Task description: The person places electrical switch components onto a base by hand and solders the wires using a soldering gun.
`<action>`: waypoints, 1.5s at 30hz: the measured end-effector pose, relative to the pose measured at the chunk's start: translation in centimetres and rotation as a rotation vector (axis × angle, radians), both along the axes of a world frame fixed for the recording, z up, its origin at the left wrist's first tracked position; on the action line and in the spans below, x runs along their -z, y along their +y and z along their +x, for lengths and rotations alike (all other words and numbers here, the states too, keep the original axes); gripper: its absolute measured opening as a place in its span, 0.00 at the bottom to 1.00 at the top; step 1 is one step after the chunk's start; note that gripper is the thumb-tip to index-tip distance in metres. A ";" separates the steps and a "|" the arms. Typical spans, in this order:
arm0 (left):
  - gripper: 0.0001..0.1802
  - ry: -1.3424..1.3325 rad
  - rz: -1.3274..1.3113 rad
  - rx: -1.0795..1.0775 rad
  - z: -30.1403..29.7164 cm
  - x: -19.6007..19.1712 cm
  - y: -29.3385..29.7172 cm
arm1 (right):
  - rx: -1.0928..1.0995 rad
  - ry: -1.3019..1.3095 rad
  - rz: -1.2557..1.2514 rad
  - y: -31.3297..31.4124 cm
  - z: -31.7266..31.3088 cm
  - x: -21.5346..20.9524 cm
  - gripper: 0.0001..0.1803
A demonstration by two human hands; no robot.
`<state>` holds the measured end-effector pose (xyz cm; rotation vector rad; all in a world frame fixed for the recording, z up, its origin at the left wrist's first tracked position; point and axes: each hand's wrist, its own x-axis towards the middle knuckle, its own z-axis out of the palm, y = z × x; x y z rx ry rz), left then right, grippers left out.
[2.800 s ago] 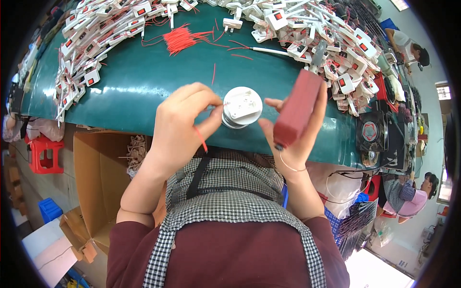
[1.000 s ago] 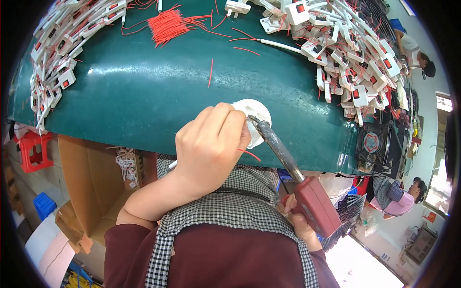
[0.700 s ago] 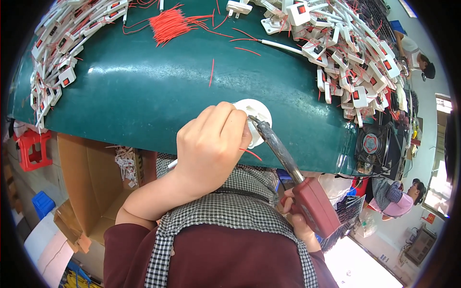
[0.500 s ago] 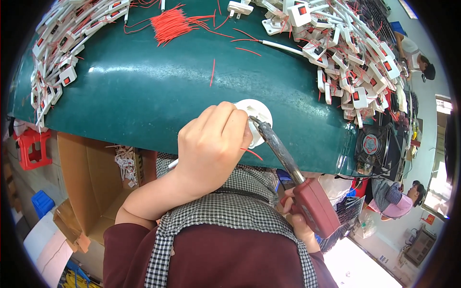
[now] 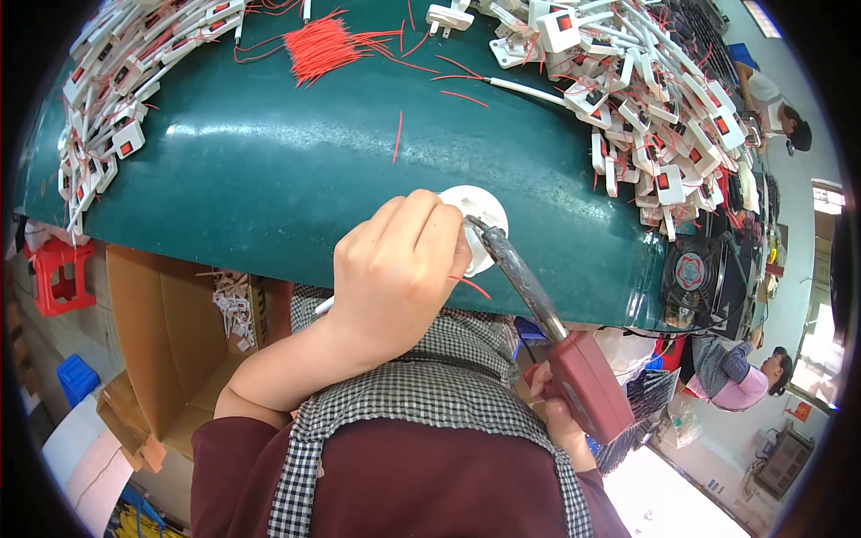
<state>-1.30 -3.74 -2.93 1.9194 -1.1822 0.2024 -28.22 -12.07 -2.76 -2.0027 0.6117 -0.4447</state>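
My left hand (image 5: 395, 269) is closed, fingers bent at the edge of a round white plastic piece (image 5: 489, 204) near the table's front edge. What lies between its fingertips is hidden. A short white cable (image 5: 324, 306) shows beside the wrist, and a red wire (image 5: 473, 288) pokes out past the fingers. My right hand (image 5: 558, 421) is wrapped round the dark red handle of a soldering gun (image 5: 592, 384). The gun's dark shaft slants up to the left, and its tip is over the white piece, close to my left fingertips. Whether the tip touches anything is too small to tell.
A bundle of red wires (image 5: 323, 49) lies at the back of the green table (image 5: 269, 188). White switch pieces with cables are heaped at left (image 5: 127, 140) and right (image 5: 668, 184). A fan (image 5: 692, 269) stands at the right edge. Below left is a cardboard box (image 5: 157, 332). Two people are at far right.
Both hands and the soldering gun stay almost in place. The gun's tip has shifted very slightly. At far right, the person in pink has changed posture a little.
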 end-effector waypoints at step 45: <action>0.09 0.275 0.091 0.066 1.3 -1.1 0.0 | -0.462 -0.251 0.796 -8.0 17.9 1.1 0.54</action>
